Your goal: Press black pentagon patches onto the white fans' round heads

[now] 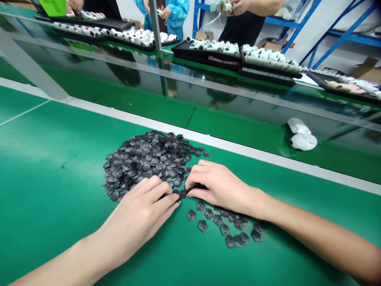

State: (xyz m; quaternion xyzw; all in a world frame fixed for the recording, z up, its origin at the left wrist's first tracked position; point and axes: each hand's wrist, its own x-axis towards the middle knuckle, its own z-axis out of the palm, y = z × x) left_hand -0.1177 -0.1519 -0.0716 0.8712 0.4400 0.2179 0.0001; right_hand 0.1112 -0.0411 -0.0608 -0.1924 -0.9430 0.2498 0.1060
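Note:
A heap of small black pentagonal pieces (pixel 149 159) lies on the green table. At its near right edge my two hands almost meet. My left hand (pixel 149 204) is closed, its fingertips on black pieces between the hands. Facing it, my right hand (pixel 220 186) curls with thumb and fingers around black pieces, partly hidden under the palm. Below the right wrist lies a loose spread of single black pentagonal pieces (pixel 224 229), several showing small holes. Some of these are hidden under the forearm.
A pale metal rail (pixel 232 145) runs behind the heap. Beyond it, a white oval part (pixel 303 142) lies on the green surface at right. Black trays (pixel 205 59) of white parts line the far side, where co-workers' hands (pixel 165 12) hold parts. Blue shelving (pixel 345 35) stands behind.

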